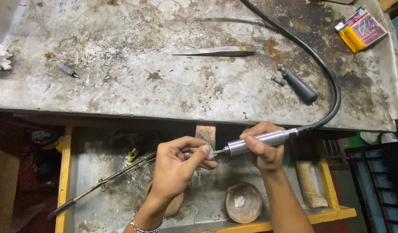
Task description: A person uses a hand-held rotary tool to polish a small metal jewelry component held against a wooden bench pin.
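My left hand (177, 166) pinches a small pale metal piece (211, 151) between thumb and fingers, held against a wooden bench pin (205, 131). In my right hand (263, 149) is a silver rotary handpiece (259, 140), gripped like a pen, its fine tip touching the small piece. A black flexible shaft (324, 69) runs from the handpiece up across the bench. A silver bracelet (143, 226) is on my left wrist.
On the worn metal benchtop (121, 77) lie long tweezers (216, 51), a black-handled tool (299, 85), a small grey bit (66, 69) and a colourful small box (361, 28). The yellow-edged tray (63, 181) below holds a torch-like rod (104, 183) and a wooden bowl (243, 203).
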